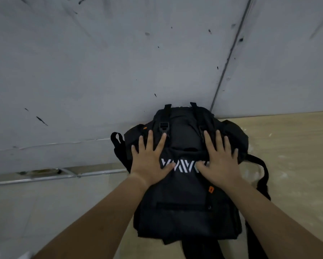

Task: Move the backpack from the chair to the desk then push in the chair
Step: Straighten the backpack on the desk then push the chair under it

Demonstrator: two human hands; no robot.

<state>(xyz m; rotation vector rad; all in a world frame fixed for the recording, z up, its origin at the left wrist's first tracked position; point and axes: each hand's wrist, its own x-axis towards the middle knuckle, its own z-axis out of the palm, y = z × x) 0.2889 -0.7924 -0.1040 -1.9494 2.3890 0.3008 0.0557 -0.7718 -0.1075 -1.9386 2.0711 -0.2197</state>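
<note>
A black backpack [185, 212] with a white logo and small orange tabs lies flat on the light wooden desk [291, 165], its far end against the grey wall. My left hand [150, 157] rests flat on its upper left part, fingers spread. On the upper right part my right hand [219, 157] lies flat as well, fingers spread. Both palms press on the fabric without gripping it. Black straps trail off the pack's left and right sides. The chair is out of view.
A grey scuffed wall [119, 62] rises right behind the desk, with a vertical seam [229, 58] at the right. A metal rail [54, 176] runs along the wall's base at the left. Bare desk surface lies to the right of the pack.
</note>
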